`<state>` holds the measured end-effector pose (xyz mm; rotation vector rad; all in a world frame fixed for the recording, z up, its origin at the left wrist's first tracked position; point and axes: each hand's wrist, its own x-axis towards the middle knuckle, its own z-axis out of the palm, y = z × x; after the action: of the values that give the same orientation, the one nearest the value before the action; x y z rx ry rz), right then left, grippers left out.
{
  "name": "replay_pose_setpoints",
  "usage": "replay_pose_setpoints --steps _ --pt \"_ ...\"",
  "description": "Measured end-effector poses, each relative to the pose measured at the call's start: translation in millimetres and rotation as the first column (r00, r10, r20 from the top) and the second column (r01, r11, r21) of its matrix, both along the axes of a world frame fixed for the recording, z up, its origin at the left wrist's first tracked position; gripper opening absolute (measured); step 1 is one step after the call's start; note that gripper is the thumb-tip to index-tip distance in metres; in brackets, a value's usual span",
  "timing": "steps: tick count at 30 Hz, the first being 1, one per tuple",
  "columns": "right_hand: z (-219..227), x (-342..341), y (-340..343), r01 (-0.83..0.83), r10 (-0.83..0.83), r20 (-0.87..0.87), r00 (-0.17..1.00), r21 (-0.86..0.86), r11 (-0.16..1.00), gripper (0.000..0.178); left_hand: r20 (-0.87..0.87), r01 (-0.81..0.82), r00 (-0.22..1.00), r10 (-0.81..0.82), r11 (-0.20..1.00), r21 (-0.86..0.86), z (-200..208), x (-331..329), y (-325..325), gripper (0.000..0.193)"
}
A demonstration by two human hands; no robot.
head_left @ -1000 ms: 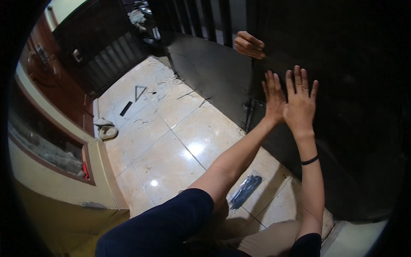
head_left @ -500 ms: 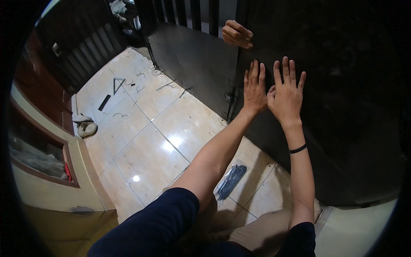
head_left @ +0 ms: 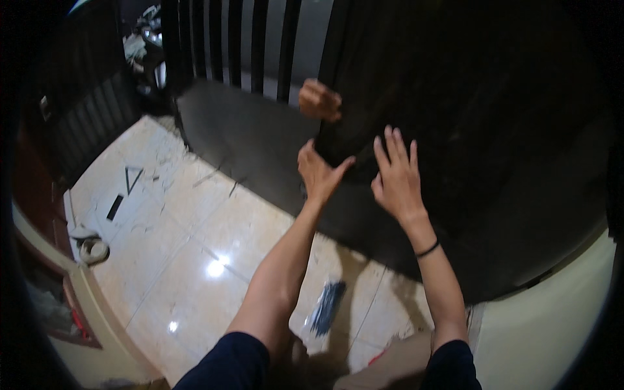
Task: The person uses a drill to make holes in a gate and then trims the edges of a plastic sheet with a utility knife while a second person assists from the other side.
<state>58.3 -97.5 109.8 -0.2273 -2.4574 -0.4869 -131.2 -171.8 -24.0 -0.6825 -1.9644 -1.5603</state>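
Note:
A large dark panel (head_left: 494, 149) stands upright in front of me, filling the right of the view. My left hand (head_left: 320, 174) grips its left edge, fingers curled behind it. My right hand (head_left: 396, 177) lies flat on the panel's face with fingers spread; a black band circles that wrist. Just above my left hand, another person's hand (head_left: 319, 101) holds the same edge from the far side.
Cream floor tiles (head_left: 182, 253) with debris, a metal triangle (head_left: 132, 177) and a tape roll (head_left: 94, 250) lie at left. A blue packet (head_left: 327, 305) lies on the floor near my legs. Dark vertical bars (head_left: 224, 45) stand behind. A pale wall (head_left: 552, 325) is at lower right.
My left hand went from lying flat on the panel to wrapping around its left edge. The view has shifted closer to the panel and bars.

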Motion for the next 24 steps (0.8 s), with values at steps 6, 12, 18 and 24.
replay_pose_setpoints --steps 6,12,18,24 --pt "53 109 -21 -0.086 0.093 0.002 0.996 -0.345 0.935 0.061 0.181 0.085 0.981 -0.066 0.991 -0.103 11 -3 -9 0.123" --pt "-23 347 -65 0.328 -0.449 -0.046 0.893 -0.617 0.716 0.045 0.101 0.167 0.983 -0.154 0.977 -0.132 18 -7 -6 0.12" --pt "-181 530 -226 0.836 -0.819 0.404 0.407 -0.526 0.156 0.035 0.054 0.585 0.811 -0.583 0.811 -0.018 27 -25 15 0.037" --pt "-248 565 -304 0.808 -0.837 0.5 0.224 -0.576 -0.128 0.028 0.214 0.449 0.886 -0.411 0.875 -0.179 -5 -107 -16 0.035"
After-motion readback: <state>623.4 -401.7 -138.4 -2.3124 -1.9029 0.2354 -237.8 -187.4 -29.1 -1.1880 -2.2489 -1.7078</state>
